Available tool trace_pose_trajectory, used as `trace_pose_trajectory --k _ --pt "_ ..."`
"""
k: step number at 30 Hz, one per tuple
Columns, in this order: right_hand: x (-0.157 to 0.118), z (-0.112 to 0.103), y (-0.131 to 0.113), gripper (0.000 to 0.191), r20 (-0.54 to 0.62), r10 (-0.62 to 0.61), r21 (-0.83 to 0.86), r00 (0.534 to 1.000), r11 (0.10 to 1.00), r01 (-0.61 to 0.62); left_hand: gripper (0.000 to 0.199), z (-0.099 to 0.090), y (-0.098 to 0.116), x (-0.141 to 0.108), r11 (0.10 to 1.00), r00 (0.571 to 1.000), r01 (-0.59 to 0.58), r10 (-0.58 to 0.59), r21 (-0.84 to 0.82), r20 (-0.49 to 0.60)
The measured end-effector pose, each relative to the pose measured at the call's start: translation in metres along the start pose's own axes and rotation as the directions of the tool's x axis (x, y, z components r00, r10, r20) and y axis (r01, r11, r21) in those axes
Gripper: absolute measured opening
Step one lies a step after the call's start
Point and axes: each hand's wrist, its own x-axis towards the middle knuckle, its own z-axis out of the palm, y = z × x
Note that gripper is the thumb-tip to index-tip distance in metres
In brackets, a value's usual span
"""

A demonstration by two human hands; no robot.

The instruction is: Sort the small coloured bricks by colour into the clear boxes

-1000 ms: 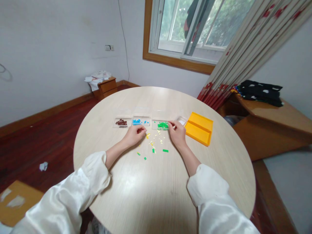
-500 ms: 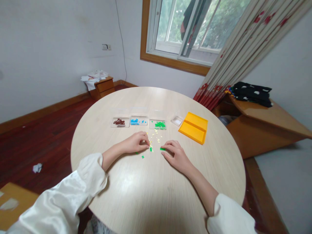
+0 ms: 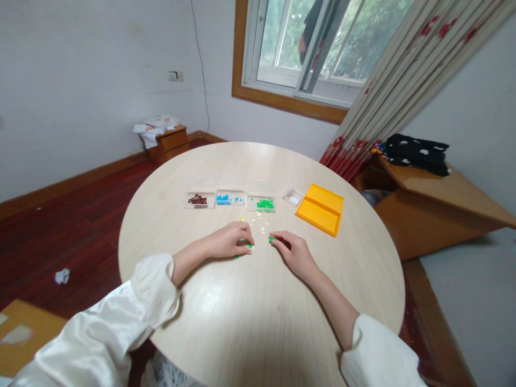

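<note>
both hands have drawn closer, left hand (image 3: 231, 242) and right hand (image 3: 293, 252) each pinching green bricks (image 3: 271, 239) between them.

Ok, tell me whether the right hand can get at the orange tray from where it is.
Probably yes: the right hand rests on the table, and the orange tray lies ahead to its right with only bare tabletop between them.

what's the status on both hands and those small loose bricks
Left hand fingers curled over small green plastic bricks on round pale wooden table. Right hand pinching another green brick. Pale yellow bits scattered just beyond; nothing blocking.
</note>
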Motion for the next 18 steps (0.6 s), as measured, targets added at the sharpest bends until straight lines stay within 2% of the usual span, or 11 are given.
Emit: trace_pose_trajectory --k 12,18 --pt "0.0008 0.0017 0.0068 0.022 -0.064 0.066 0.083 0.996 0.995 -0.061 0.019 -0.0041 -0.0002 -0.0007 0.998 0.999 -0.036 0.036 0.051 0.013" --pt "0.0013 0.0024 0.0038 0.018 -0.079 0.040 0.027 0.996 0.999 -0.038 0.016 -0.0035 0.0025 -0.0002 0.999 0.999 -0.033 0.033 0.031 0.008"
